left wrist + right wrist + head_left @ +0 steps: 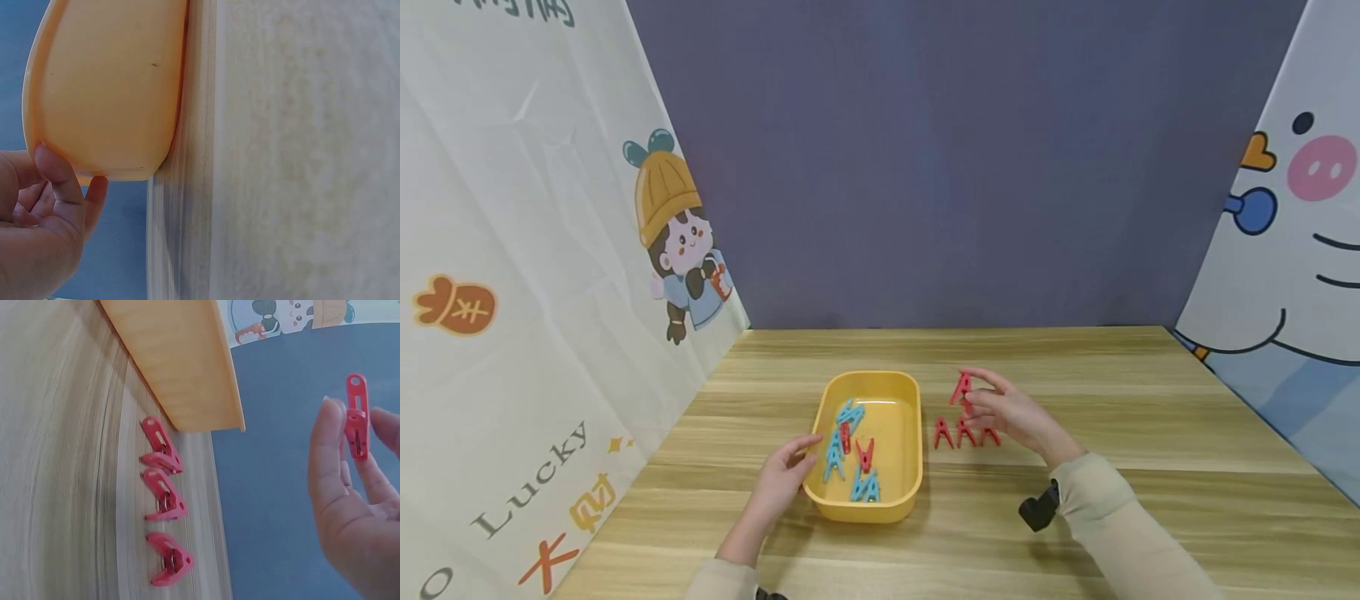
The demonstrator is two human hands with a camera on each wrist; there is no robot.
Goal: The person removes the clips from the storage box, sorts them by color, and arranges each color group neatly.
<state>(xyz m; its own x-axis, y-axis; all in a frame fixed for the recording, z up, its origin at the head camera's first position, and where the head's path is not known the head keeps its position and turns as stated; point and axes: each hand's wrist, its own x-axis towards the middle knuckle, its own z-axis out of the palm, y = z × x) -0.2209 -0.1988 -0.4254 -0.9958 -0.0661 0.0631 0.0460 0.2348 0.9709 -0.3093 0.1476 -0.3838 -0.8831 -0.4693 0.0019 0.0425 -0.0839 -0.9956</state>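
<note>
My right hand [1011,412] pinches a red clothespin [357,419] between its fingertips, raised above the table. Below it, three red clothespins [943,432] stand in a row with their legs spread. To their left is a yellow tray [916,433] holding several blue clothespins [834,454] and red clothespins [865,455]. With loosely bent fingers, my left hand [780,479] touches the tray's left rim. In the left wrist view, fingertips [53,164] rest against the tray's outer wall; the tray's contents are hidden there.
The wood-grain table [1112,383] extends to the right of the clothespins. A dark blue panel [940,167] rises behind it. Printed white sheets stand at the left [550,250] and right [1315,250] sides.
</note>
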